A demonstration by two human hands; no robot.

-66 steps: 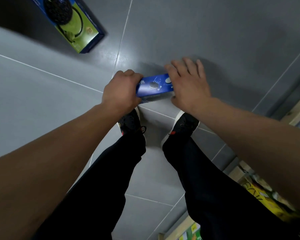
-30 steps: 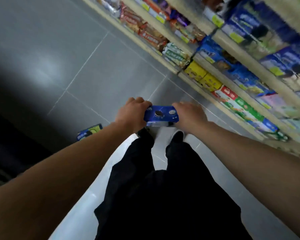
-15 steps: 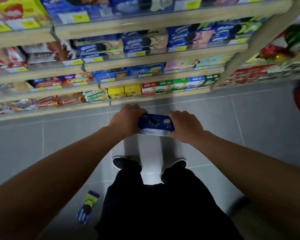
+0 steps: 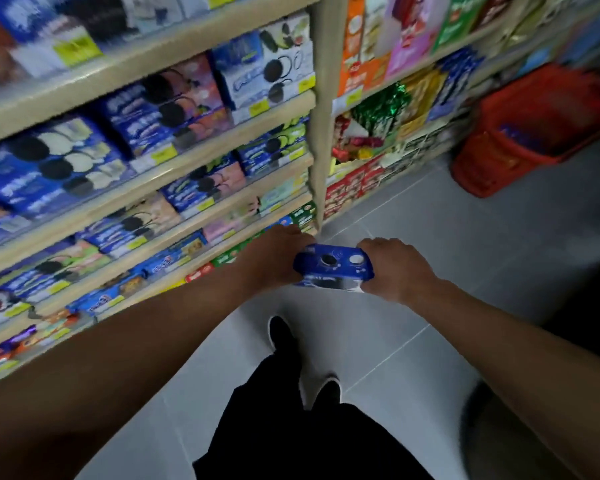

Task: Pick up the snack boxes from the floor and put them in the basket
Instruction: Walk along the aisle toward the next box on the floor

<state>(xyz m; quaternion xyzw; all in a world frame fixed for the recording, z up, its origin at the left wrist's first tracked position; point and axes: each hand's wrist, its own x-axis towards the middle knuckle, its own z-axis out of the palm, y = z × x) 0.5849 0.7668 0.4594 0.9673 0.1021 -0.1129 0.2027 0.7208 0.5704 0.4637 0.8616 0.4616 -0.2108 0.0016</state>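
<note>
A blue snack box (image 4: pixel 333 266) is held up off the grey tiled floor (image 4: pixel 430 237), just ahead of the person's black shoes (image 4: pixel 283 336). The left hand (image 4: pixel 274 259) grips its end at nine o'clock with curled fingers, and the right hand (image 4: pixel 394 270) grips the opposite end at three o'clock the same way. At about two o'clock from the box, well apart, a red basket (image 4: pixel 520 140) stands on the floor. Shelves (image 4: pixel 187 140) full of snack packs fill ten to twelve o'clock.
</note>
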